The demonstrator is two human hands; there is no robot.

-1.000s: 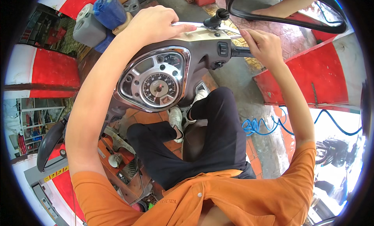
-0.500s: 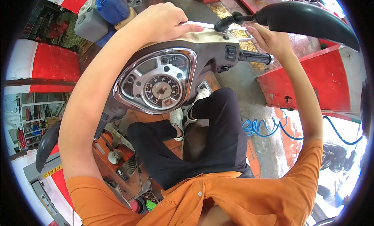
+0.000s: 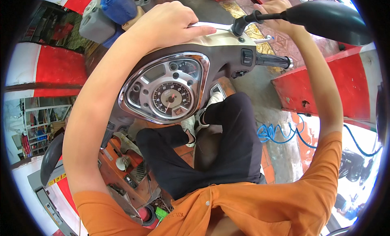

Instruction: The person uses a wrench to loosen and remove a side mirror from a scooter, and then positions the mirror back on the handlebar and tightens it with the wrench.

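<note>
In front of me is a scooter's handlebar with a chrome-rimmed instrument cluster (image 3: 162, 87). My left hand (image 3: 172, 24) is closed on a silver wrench (image 3: 221, 26), thumb along its top. The wrench reaches to the black base of the rear-view mirror (image 3: 329, 22) on the right side. My right hand (image 3: 280, 17) is beyond the mirror's stem (image 3: 270, 16), which crosses in front of it. Its fingers are curled; what they hold, if anything, is hidden. Below it are the brake lever (image 3: 265, 39) and the right handlebar grip (image 3: 273, 60).
The left mirror (image 3: 52, 158) juts out beside my left arm. Blue and grey jerrycans (image 3: 118, 7) stand at the far left. A red and white panel (image 3: 325, 87) and a coiled blue hose (image 3: 280, 134) are at the right. A tool-strewn bench (image 3: 122, 171) lies lower left.
My right hand has moved up and away from the mirror base, where it gripped a silver tool. My left hand keeps its hold on the wrench. The whole view has shifted slightly.
</note>
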